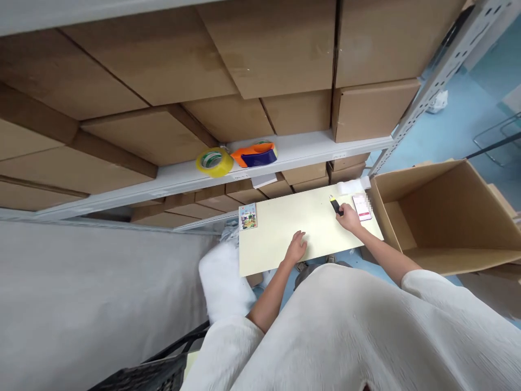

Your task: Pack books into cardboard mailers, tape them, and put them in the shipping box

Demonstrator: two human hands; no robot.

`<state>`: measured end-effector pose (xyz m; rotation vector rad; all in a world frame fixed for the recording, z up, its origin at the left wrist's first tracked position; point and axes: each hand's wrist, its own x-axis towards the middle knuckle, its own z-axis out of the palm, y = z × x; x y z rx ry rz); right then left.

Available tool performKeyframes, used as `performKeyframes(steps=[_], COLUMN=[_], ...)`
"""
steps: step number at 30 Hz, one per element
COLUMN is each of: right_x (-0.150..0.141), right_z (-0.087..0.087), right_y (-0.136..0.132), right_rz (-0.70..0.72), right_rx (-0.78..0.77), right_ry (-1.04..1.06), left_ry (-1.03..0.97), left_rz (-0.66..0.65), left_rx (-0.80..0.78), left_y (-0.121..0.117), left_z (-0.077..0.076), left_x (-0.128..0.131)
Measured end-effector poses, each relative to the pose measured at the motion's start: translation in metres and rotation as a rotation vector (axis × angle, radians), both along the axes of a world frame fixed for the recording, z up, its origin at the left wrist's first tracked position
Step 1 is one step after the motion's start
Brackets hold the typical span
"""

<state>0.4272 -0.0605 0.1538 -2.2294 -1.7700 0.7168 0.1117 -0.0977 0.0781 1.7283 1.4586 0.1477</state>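
My right hand (349, 218) is closed around a black and yellow utility knife (335, 205), its yellow end pointing away from me over the pale yellow tabletop (277, 239). Just right of that hand lies a phone (362, 207) with a lit screen, partly blurred. My left hand (296, 248) is at the near edge of the tabletop, empty, fingers stretched out and apart. A small colourful printed card or booklet (248, 216) lies at the far left corner of the tabletop.
A large open cardboard box (448, 212) stands at the right. Behind the tabletop, a metal shelf (301, 146) holds cardboard boxes (280, 49), a yellow tape roll (214, 162) and an orange and blue tape dispenser (255, 155). White wrapping material (226, 277) is at the left.
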Motion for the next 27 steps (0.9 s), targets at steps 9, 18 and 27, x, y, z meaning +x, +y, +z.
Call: performKeyframes(steps=[9,18,27], right_x=[0.031,0.038,0.029], right_z=[-0.059,-0.072,-0.057], right_y=[-0.048,-0.030,-0.028], right_rz=[0.040,0.097,0.134], right_rx=[-0.378,-0.392,-0.367], right_ry=[-0.137,-0.205,-0.337], left_ry=[-0.113,-0.120,-0.135], left_rz=[0.002,0.024,0.044], left_rx=[-0.013,-0.031,-0.035], left_y=[-0.012,-0.025,-0.030], left_z=[-0.022,-0.026,-0.031], left_x=[0.002,-0.006,-0.020])
